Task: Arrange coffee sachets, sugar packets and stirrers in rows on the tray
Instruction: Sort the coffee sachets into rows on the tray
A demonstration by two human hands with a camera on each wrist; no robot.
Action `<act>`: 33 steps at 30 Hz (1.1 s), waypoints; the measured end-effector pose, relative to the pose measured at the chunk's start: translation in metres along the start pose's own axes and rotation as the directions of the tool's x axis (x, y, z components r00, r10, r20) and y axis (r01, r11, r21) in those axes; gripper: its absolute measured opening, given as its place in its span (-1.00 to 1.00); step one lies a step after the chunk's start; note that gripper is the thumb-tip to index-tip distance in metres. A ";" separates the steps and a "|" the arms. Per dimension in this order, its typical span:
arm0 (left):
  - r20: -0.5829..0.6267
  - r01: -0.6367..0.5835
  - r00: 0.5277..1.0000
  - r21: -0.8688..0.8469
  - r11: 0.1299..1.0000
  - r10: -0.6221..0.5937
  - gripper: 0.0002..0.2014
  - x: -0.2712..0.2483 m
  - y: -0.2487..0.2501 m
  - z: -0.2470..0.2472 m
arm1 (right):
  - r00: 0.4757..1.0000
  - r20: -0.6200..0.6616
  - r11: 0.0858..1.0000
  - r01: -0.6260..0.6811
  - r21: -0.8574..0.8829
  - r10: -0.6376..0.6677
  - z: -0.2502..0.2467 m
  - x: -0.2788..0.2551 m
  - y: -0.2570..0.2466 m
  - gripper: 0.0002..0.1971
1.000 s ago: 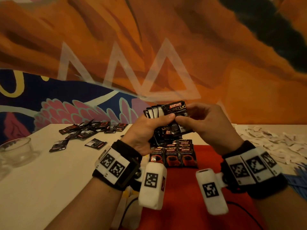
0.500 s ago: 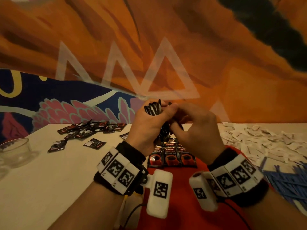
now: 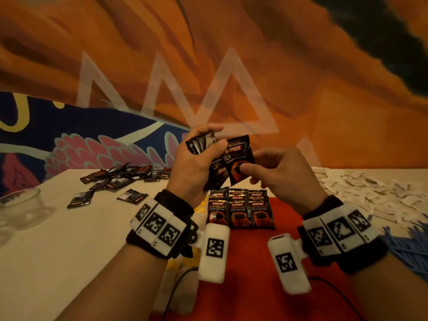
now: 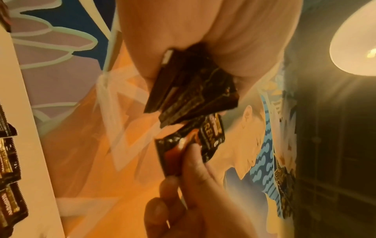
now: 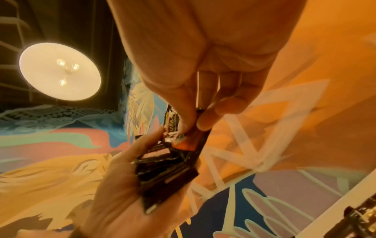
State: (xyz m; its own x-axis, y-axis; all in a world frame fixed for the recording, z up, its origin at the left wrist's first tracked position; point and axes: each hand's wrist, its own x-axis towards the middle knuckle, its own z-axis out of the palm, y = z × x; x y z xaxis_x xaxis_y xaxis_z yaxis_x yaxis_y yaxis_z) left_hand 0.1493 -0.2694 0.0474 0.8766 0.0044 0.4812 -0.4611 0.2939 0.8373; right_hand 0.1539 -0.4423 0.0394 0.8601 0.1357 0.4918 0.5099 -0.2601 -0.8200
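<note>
Single sachet (image 3: 239, 166): pinched by the right hand (image 3: 284, 174) above the tray (image 3: 289, 212), likely peeled off for the next slot.
Bundle (image 3: 201, 144): fanned upright in the left hand (image 3: 194, 167), fingers curled round it (a handy supply).
Rows (image 3: 239, 210): sachets face up, edges touching.
Desk (image 3: 69, 239): loose sachets (image 3: 120, 179) left, sugar packets (image 3: 370, 193) and stirrers (image 3: 407, 249) right, unplaced.
</note>
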 end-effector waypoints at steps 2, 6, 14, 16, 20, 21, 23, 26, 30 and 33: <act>0.038 0.070 0.997 0.003 0.998 -0.070 -0.76 0.001 0.002 -0.005 | 0.999 0.017 0.999 -0.027 -0.032 0.027 0.001 0.001 0.003 -0.94; 0.064 0.215 0.974 0.016 0.977 -0.216 -0.79 0.006 0.004 -0.015 | 0.997 0.043 0.995 -0.063 -0.081 0.067 0.002 -0.001 0.004 -0.95; -0.123 0.267 0.946 -0.238 0.934 -0.301 -0.85 0.026 0.021 -0.064 | 0.857 0.192 0.809 -0.345 -0.477 0.478 0.033 0.002 0.036 -0.84; -0.100 0.269 0.940 -0.365 0.891 -0.325 -0.80 0.027 0.025 -0.072 | 0.808 0.179 0.752 -0.408 -0.517 0.562 0.042 0.001 0.043 -0.83; -0.080 0.270 0.934 -0.479 0.835 -0.348 -0.77 0.024 0.031 -0.070 | 0.762 0.167 0.677 -0.424 -0.601 0.625 0.059 0.003 0.049 -0.72; -0.077 0.275 0.932 -0.485 0.830 -0.353 -0.78 0.023 0.031 -0.068 | 0.757 0.168 0.672 -0.426 -0.606 0.632 0.063 0.003 0.050 -0.70; -0.065 0.283 0.931 -0.492 0.823 -0.359 -0.82 0.021 0.032 -0.065 | 0.746 0.187 0.659 -0.406 -0.633 0.640 0.069 0.004 0.051 -0.70; -0.049 0.283 0.934 -0.501 0.818 -0.353 -0.88 0.020 0.033 -0.065 | 0.753 0.162 0.641 -0.403 -0.654 0.638 0.073 0.006 0.053 -0.70; -0.018 0.277 0.943 -0.506 0.817 -0.331 -0.89 0.019 0.032 -0.065 | 0.784 0.117 0.602 -0.362 -0.712 0.609 0.075 0.006 0.051 -0.67; 0.012 0.291 0.943 -0.509 0.810 -0.332 -0.91 0.017 0.031 -0.064 | 0.785 0.111 0.582 -0.348 -0.735 0.610 0.075 0.006 0.053 -0.63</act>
State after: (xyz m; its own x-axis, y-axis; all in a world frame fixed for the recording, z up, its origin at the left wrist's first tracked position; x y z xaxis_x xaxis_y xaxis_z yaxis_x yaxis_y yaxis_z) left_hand 0.1583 -0.1995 0.0648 0.9782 -0.1050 0.1793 -0.0479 0.7257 0.6863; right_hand 0.1877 -0.3831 -0.0228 0.9877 0.0543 -0.1466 -0.0147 -0.9014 -0.4327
